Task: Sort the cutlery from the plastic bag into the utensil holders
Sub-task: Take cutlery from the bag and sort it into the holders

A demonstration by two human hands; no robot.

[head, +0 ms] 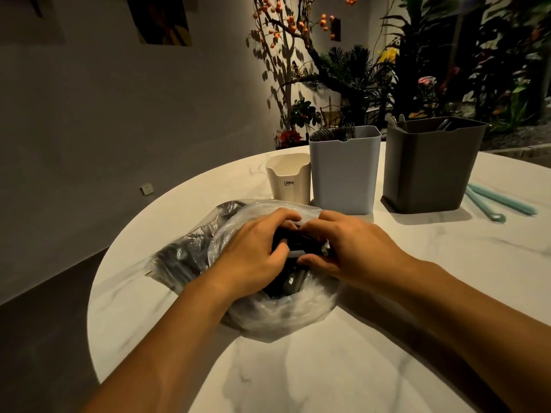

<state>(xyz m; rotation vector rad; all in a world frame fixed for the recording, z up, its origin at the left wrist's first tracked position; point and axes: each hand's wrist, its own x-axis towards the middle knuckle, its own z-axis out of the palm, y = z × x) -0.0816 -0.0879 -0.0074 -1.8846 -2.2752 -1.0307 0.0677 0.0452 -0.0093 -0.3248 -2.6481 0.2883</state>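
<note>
Clear plastic bag [277, 311] lying crumpled on the white round table [298, 377], mouth open toward the viewer, dark cutlery [293, 281] bunched inside. Left hand [256, 251] and right hand [343, 248] both over the bag's mouth, fingers curled round a dark bundle of that cutlery; which pieces, impossible to tell. Behind the bag, three holders in a row: small cream holder [288, 177], contents not visible; light grey holder [346, 171] just beside it, with fork tines showing above the rim; dark grey holder [429, 168] standing apart to the right, with utensil ends poking up. Pale green straws [501, 201] flat on the table beside it.
</note>
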